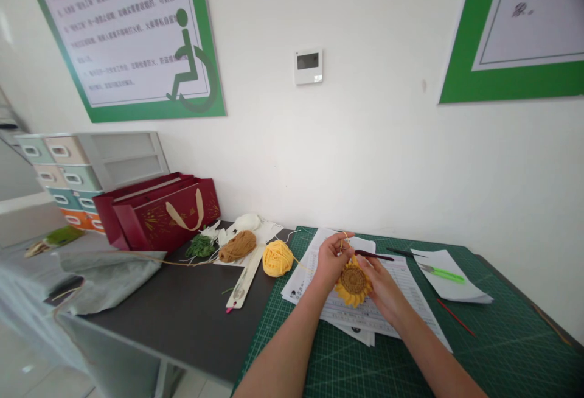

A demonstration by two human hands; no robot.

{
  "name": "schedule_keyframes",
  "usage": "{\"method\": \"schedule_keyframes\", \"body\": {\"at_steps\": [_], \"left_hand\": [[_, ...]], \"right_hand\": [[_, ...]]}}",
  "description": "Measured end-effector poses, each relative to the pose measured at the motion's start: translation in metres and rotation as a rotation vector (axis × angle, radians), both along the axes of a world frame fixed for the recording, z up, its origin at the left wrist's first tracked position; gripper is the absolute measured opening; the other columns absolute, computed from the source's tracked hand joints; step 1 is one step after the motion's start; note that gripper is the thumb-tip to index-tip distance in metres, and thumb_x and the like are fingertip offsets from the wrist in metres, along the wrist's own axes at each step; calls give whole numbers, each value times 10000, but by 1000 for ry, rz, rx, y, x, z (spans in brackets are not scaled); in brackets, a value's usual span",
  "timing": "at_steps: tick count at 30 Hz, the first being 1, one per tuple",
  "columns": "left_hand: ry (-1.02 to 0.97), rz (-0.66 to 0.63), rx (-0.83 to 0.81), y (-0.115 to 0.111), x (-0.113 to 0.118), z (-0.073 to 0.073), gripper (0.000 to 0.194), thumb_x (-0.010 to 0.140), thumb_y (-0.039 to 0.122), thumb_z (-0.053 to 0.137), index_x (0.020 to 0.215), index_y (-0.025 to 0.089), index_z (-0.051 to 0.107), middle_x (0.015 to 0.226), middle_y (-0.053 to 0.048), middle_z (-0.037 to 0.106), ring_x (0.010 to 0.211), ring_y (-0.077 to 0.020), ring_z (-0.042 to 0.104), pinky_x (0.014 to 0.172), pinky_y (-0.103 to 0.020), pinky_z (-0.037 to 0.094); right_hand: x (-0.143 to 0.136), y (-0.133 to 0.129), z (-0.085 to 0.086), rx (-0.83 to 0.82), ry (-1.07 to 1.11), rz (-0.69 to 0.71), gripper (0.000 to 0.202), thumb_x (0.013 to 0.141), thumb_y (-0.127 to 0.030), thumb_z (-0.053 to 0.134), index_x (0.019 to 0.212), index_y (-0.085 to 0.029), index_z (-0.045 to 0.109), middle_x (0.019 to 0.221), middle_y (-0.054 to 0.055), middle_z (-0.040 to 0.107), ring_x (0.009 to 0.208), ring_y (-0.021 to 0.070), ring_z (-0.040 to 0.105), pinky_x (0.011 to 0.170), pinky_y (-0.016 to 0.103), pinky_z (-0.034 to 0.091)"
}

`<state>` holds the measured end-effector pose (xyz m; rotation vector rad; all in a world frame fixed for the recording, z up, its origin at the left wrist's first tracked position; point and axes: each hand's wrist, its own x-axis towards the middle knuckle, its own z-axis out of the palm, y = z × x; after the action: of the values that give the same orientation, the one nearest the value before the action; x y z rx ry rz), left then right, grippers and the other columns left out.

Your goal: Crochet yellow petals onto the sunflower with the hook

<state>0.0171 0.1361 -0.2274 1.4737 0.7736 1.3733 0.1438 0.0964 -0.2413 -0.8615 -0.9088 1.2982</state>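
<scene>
Two bare hands at work over the counter (182, 307). Left hand (332, 261): grip closed on one crocheted sunflower (353, 282), brown-centred with yellow petals, a yellow strand looped at its raised fingers. Right hand (382, 288): grip closed on one dark crochet hook (375, 256), fingers also against the flower's edge. Flower held above several printed sheets (396, 291) on one green cutting mat (506, 337).

Left of the sheets, three balls of yarn: one yellow (277, 258), one brown (238, 246), one white (247, 223). Beside the brown, one dark-green yarn bundle (199, 246). One pale bookmark-like strip (245, 279) between brown and yellow.

Right side of mat: one green-handled cutter (442, 274) on white paper (456, 291); one thin red stick (456, 317) nearby. Far left, dark-red gift bags (164, 215), exact number unclear, before one multicoloured drawer unit (123, 157). Wall: two green-bordered signs (155, 113), one white control panel (309, 75).
</scene>
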Motion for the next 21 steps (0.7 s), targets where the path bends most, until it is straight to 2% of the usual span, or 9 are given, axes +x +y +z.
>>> {"method": "schedule_keyframes", "body": {"at_steps": [2, 8, 12, 16, 21], "left_hand": [[2, -34, -24, -3, 3, 2, 339, 957, 344, 643, 1245, 166, 625, 1202, -96, 670, 988, -228, 680, 840, -436, 593], [-42, -77, -121, -8, 4, 6, 343, 957, 338, 644, 1254, 167, 618, 1200, -95, 668, 977, -225, 680, 826, -427, 596], [-97, -99, -193, -9, 3, 8, 348, 960, 344, 639, 1260, 169, 616, 1211, -98, 665, 986, -228, 679, 831, -431, 595], [-154, -129, -264, -7, 2, 8, 349, 963, 350, 633, 1260, 168, 615, 1212, -99, 664, 987, -228, 678, 831, -431, 594], [-185, -232, -358, -6, -5, 12, 345, 959, 338, 641, 1257, 167, 617, 1217, -100, 663, 993, -230, 678, 833, -431, 595]], "right_hand": [[-1, 0, 1, 16, 28, -26, 457, 671, -537, 860, 998, -239, 742, 939, 55, 802, 814, 249, 744, 721, 364, 572], [0, 2, 0, 62, 49, -129, 380, 648, -490, 881, 887, -232, 737, 860, 21, 790, 802, 221, 731, 716, 313, 556], [-1, 1, 3, 75, 48, -156, 361, 681, -519, 852, 851, -223, 735, 818, 19, 774, 777, 220, 721, 707, 318, 558], [-1, 1, 4, 71, 67, -180, 369, 661, -501, 871, 864, -226, 733, 831, 19, 779, 771, 218, 724, 695, 316, 562], [3, 3, 4, 72, 88, -198, 377, 651, -498, 879, 873, -229, 737, 828, 13, 778, 757, 204, 721, 682, 304, 560]]}}
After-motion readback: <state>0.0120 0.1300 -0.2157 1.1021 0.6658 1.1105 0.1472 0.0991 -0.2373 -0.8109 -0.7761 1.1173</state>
